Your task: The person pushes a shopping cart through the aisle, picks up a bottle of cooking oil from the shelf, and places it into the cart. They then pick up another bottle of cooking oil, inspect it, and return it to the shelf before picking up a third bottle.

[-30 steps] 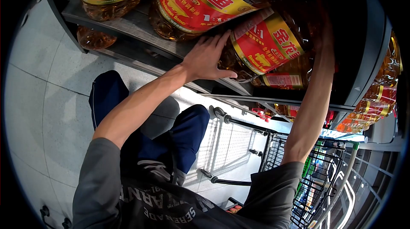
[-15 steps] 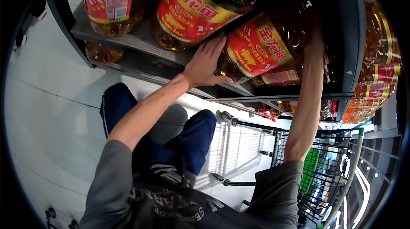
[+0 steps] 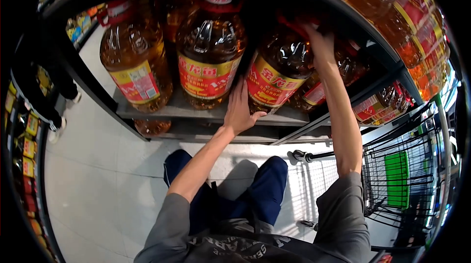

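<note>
A large cooking oil bottle (image 3: 274, 79) with a red and yellow label leans slightly on the shelf (image 3: 196, 115). My left hand (image 3: 239, 108) lies against its lower left side, fingers stretched upward and thumb spread across the base. At the top, my right hand (image 3: 318, 40) is closed around the red cap and handle area; shadow and the bottle hide some of its fingertips. Just left stands a similar oil bottle (image 3: 208, 62), upright, apart from my fingers. Another oil bottle (image 3: 137, 67) is farther left. Behind my right forearm sits a further bottle (image 3: 316, 94), partly covered.
A black wire shopping cart (image 3: 397, 179) with a green panel stands to the right. More oil bottles (image 3: 407, 23) are stacked beyond the shelf's right post. At the left, a person in dark trousers (image 3: 39, 86) stands by another stocked shelf (image 3: 29, 165).
My view has tilted upward, so bottle tops and caps now show. Both hands stay at the same bottle, the left low and the right at the top.
</note>
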A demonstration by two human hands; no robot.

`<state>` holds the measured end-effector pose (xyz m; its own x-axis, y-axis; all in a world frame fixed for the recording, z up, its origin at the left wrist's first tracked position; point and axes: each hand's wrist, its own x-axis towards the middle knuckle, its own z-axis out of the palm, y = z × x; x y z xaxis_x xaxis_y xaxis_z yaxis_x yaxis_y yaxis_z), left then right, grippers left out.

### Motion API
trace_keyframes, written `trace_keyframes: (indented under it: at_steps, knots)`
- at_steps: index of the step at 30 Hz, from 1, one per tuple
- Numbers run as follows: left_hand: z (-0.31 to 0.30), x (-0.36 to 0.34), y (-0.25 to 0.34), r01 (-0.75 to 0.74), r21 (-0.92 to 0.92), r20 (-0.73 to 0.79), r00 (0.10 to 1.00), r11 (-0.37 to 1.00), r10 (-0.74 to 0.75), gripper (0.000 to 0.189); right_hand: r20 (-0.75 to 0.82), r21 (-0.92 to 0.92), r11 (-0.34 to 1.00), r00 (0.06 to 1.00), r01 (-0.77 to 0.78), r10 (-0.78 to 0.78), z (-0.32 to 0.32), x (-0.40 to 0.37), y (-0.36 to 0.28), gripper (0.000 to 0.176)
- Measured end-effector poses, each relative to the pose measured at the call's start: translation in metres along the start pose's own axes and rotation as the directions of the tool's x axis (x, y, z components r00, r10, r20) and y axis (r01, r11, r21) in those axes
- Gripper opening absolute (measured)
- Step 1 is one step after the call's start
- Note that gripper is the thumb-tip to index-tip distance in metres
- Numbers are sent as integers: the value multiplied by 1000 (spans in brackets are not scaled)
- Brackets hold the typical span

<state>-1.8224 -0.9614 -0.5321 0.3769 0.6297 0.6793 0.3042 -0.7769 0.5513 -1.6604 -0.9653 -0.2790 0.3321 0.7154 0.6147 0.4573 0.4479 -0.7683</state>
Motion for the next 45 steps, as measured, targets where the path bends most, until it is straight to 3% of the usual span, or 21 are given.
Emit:
trace_keyframes:
  at_steps: [4, 5, 6, 7, 8, 10, 12, 14, 17, 19, 21, 24, 26, 28, 30, 34, 36, 38, 40, 42, 45]
  knots:
    - [-2, 3, 6, 24, 2, 9, 1000, 1000, -24, 121, -23, -19, 1000, 1000, -6, 5, -6, -2, 6, 31]
    - [-1, 2, 5, -15, -14, 10, 1000, 1000, 15, 119, -2, -70, 989, 991, 131, -131, -8, 4, 23, 26]
    - [-3, 3, 9, 45, -12, 44, 998, 999, -44, 118, -15, -28, 996, 996, 87, -87, -6, 1, 21, 30]
    - [-4, 2, 11, 69, -17, 62, 996, 997, -68, 117, 14, -376, 857, 928, 351, -373, -8, 4, 52, 32]
    - [-4, 3, 11, 89, -19, 77, 993, 996, -88, 116, 138, -662, 539, 792, 520, -595, -11, 12, 77, 35]
    - [-4, 2, 11, 90, -42, 80, 993, 995, -87, 114, -115, -222, 943, 954, 247, -277, -3, -5, 48, 34]
    - [-9, -2, 21, 192, -71, 127, 975, 979, -183, 96, -102, -424, 856, 924, 295, -369, -1, -9, 48, 31]
    - [-19, -8, 37, 226, -35, 140, 966, 973, -219, 78, 9, -614, 762, 967, 207, -255, 1, -15, 46, 30]
    - [-55, -9, 71, 237, -58, 276, 937, 970, -213, 63, -113, -398, 911, 980, 109, -166, 5, -32, 47, 33]
    - [-74, -25, 79, 336, 49, 435, 840, 941, -323, 59, -176, -386, 922, 983, -20, -52, 2, -50, 27, 34]
    - [-117, -22, 120, 474, 182, 597, 643, 861, -480, 58, -165, -401, 886, 970, -233, 181, -16, -61, -28, 33]
    - [-162, -32, 164, 534, 201, 669, 538, 821, -513, 57, -26, -390, 705, 772, -592, 635, -59, -93, -88, 30]
    - [-178, -28, 194, 520, 226, 706, 495, 824, -506, 56, 99, -276, 609, 608, -744, 788, -97, -130, -114, 31]
    - [-191, -7, 235, 505, 257, 781, 394, 824, -485, 57, 15, -391, 563, 607, -728, 795, -133, -177, -136, 29]
    - [-193, 23, 277, 451, 220, 826, 386, 865, -411, 57, -111, -148, 399, 416, -905, 903, -176, -205, -180, 26]
    - [-156, 86, 357, 335, 85, 888, 402, 938, -224, 52, -470, -383, 451, 591, -806, 656, -270, -210, -305, 21]
    - [-132, 120, 405, 276, -31, 886, 453, 961, -102, 48, -621, -419, 355, 549, -836, 559, -311, -200, -359, 19]
    - [-108, 144, 450, 273, -158, 873, 488, 949, 5, 45, -744, -547, 415, 649, -727, 157, -341, -199, -390, 20]
    - [-84, 165, 487, 160, -293, 814, 559, 943, 158, 41, -729, -647, 306, 684, -698, 17, -372, -201, -404, 26]
    - [-72, 197, 530, 110, -360, 790, 565, 926, 240, 38, -752, -640, 214, 658, -738, 24, -393, -198, -409, 34]
    - [-43, 241, 576, -147, -598, 517, 681, 788, 519, 32, -802, -570, 125, 583, -812, 132, -414, -210, -381, 48]
